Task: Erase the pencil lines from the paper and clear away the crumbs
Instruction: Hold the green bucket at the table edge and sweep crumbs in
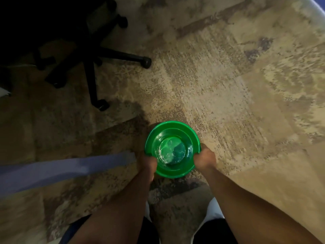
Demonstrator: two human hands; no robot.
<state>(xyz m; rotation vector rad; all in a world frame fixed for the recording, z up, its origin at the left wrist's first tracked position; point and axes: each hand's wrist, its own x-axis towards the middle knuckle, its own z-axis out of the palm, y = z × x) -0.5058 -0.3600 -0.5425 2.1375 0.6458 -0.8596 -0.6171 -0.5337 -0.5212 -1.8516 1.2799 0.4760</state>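
Observation:
I look straight down at a green plastic bin (171,127) above a patterned carpet. My left hand (148,161) grips its rim on the left side. My right hand (206,155) grips the rim on the right side. Something crumpled and shiny, like clear plastic, lies at the bin's bottom (171,152). A pale blue-white sheet or strip (58,169) stretches from the left edge toward my left hand; I cannot tell whether that hand also holds it. No pencil lines, eraser or crumbs are visible.
A black office chair base (91,60) with castor wheels stands at the upper left. The beige and grey carpet (246,85) fills the rest of the view. My legs and white socks show at the bottom edge.

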